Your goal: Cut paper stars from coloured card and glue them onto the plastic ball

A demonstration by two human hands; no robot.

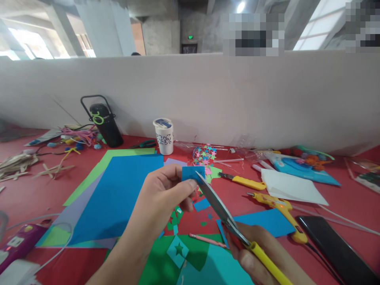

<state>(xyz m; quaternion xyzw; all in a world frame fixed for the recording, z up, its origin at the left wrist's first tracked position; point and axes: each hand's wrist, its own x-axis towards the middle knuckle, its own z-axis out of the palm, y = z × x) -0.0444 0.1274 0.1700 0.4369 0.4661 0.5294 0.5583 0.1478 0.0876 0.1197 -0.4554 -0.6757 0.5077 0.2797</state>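
A small blue piece of paper (190, 171) is pinched between the thumb and fingers of my left hand (166, 190), above the middle of the table. My right hand (255, 249) grips scissors (221, 209) with yellow and red handles. Their blades point up and left, with the tips at the blue piece; whether they cut into it I cannot tell. Beneath my hands lie green paper scraps (173, 222), a light blue diamond of paper with a star-shaped hole (178, 252), and a pink pencil (208, 240).
Large blue sheets (118, 190) lie left. To the right are a yellow utility knife (247, 183), a yellow glue gun (274, 202) and a black phone (335, 247). A white cup (164, 138) and black bottle (108, 128) stand by the white partition (184, 91). Star cutouts (205, 153) lie ahead.
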